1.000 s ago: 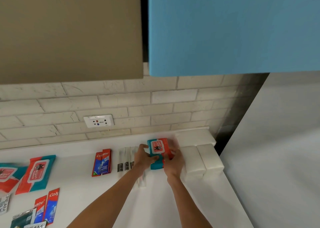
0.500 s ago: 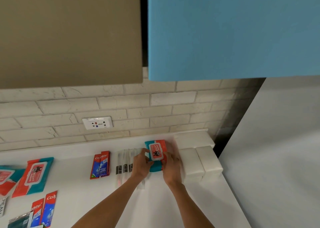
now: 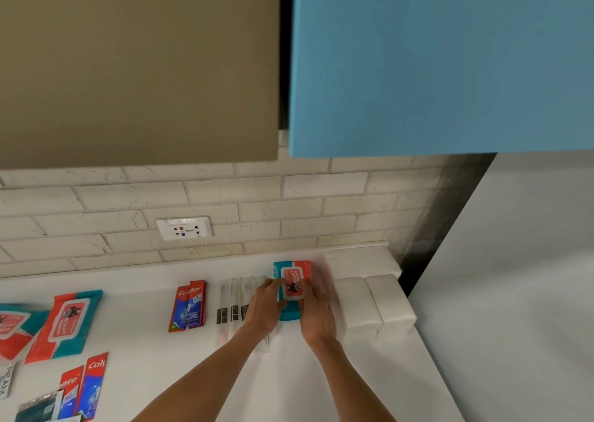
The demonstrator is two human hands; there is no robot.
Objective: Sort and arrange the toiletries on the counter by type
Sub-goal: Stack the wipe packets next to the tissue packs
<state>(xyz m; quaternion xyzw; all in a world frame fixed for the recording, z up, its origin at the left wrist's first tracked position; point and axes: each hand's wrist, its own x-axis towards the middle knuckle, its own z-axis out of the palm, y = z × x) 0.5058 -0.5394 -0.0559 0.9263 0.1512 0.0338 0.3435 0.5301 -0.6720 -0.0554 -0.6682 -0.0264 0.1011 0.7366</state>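
I have both hands on the wipes pack (image 3: pixel 293 285), flat on the table (image 3: pixel 154 335) just left of the white blocks (image 3: pixel 373 302); left hand (image 3: pixel 265 306) and right hand (image 3: pixel 316 312) pinch its sides, probably squaring it beside the sachets (image 3: pixel 234 296), grouping by type.
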